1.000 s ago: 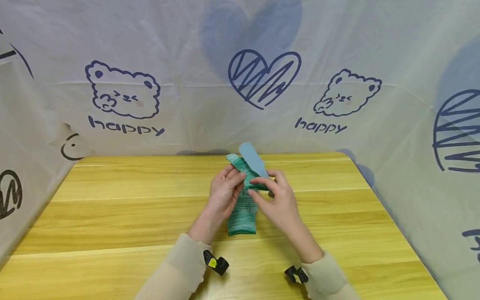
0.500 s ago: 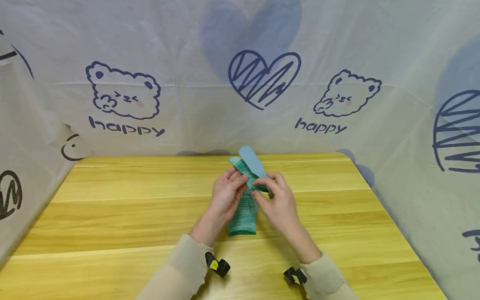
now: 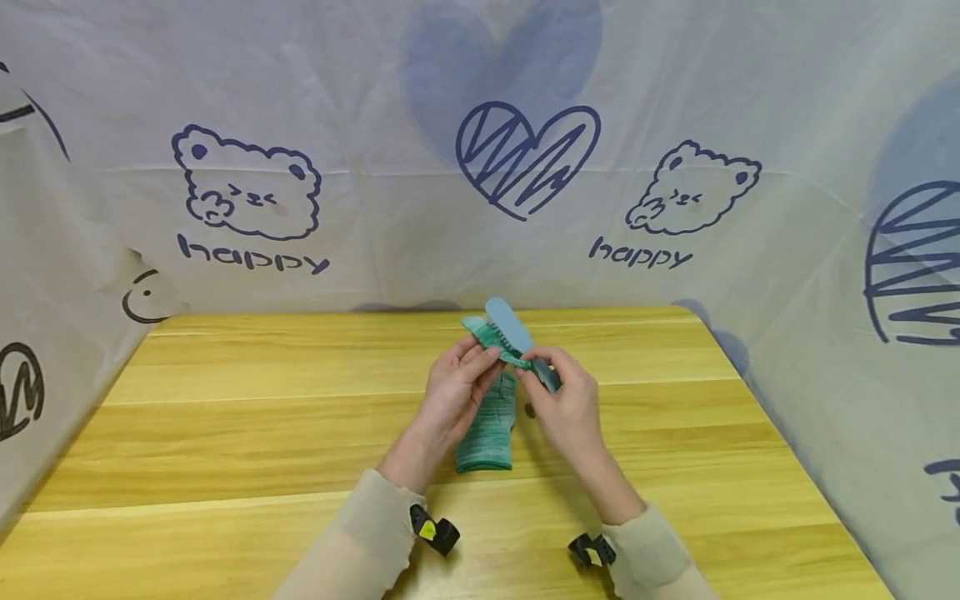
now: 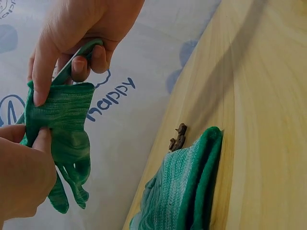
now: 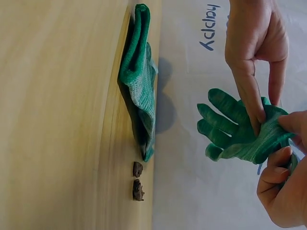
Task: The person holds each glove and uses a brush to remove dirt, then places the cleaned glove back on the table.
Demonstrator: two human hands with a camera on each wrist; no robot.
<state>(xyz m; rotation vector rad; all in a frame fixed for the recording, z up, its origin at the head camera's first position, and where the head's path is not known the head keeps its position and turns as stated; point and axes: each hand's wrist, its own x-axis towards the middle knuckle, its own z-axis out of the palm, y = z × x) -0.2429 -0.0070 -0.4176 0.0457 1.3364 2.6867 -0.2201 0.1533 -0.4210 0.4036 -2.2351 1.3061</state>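
In the head view my left hand pinches a green knitted glove above the table. Between the fingers and thumb of my right hand is the handle of a light-blue brush, its bristles turned toward the glove. The left wrist view has my right thumb or finger at the cuff of the held glove, while the brush handle runs through that hand. From the right wrist, the glove's fingers hang free. A second green glove lies flat below, cuff toward me.
Small brown lumps sit on the wooden table beside the lying glove. A printed white cloth hangs behind the table and along its sides. Both sleeves carry black wrist cameras.
The brush has tipped and moved slightly down, so its bristles now show. My right hand has shifted a little right, and the held glove's cuff has lifted, uncovering more of the glove beneath.
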